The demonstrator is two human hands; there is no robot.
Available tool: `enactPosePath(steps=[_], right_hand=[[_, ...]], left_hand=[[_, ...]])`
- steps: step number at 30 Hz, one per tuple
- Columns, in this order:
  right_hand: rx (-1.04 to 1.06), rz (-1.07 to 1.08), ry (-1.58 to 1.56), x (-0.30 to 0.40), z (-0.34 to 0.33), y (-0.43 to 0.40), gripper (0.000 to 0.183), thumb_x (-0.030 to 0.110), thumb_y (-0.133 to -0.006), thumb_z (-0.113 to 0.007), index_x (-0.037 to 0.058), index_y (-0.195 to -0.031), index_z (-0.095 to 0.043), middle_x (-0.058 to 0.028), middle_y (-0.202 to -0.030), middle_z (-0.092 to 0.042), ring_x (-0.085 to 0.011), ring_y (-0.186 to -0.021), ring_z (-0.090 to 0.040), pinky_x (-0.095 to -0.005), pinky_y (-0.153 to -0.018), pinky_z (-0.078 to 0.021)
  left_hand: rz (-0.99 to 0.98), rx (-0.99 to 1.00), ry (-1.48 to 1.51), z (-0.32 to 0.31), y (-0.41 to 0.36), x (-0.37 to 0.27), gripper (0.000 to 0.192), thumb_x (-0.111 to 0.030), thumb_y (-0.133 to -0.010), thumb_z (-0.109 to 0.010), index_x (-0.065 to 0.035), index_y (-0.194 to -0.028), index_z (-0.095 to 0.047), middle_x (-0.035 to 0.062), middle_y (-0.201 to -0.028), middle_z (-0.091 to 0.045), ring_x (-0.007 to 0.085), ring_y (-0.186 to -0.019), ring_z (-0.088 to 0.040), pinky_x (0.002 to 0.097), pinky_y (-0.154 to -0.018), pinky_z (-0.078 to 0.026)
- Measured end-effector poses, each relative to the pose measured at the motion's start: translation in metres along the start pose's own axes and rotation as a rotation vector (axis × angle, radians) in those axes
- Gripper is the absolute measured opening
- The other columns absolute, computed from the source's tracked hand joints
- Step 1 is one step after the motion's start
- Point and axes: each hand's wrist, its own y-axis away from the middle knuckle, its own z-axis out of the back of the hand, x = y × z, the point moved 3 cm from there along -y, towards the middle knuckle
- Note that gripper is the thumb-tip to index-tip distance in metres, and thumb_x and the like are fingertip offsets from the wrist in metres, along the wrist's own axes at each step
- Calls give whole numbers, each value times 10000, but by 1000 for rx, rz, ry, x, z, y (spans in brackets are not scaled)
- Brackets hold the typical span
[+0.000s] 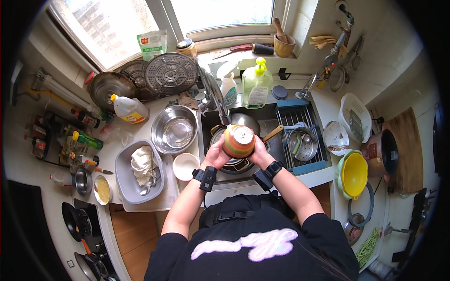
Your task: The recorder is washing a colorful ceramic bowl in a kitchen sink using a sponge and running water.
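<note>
Both hands hold a striped orange and green bowl, tipped so that its white foot faces up, under the chrome faucet. My left hand grips its left side and my right hand its right side. Water seems to meet the bowl at the spout. Beneath it in the sink stand pots with dark rims, largely hidden by the bowl and hands. A wooden-handled pan lies behind my right hand. A small white bowl sits on the counter beside my left wrist.
Left of the sink stand a steel basin and a grey tub holding a cloth and ladle. A drying rack with a steel strainer pot spans the sink's right side. Behind the sink are a spray bottle and a green soap dispenser.
</note>
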Motion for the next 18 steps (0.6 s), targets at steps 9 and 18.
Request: enactPosePath(steps=[9, 18], right_hand=[[-95, 32, 26, 7, -6, 11, 453, 328, -931, -232, 27, -1163, -479, -115, -1186, -525, -234, -1086, -508, -389, -947, -396], [-129, 197, 126, 10, -2, 15, 455, 380, -949, -288, 14, -1128, -490, -109, -1116, -559, -212, -1010, -544, -358, -910, -415]], left_hand=[[148, -66, 53, 3, -5, 5, 390, -326, -900, -451, -118, -1230, -446, 56, -1266, -466, 230, -1172, -424, 449, -1017, -275], [216, -294, -106, -6, 1, 10, 501, -468, -878, -427, -117, -1235, -450, 94, -1265, -457, 271, -1184, -404, 501, -968, -321]])
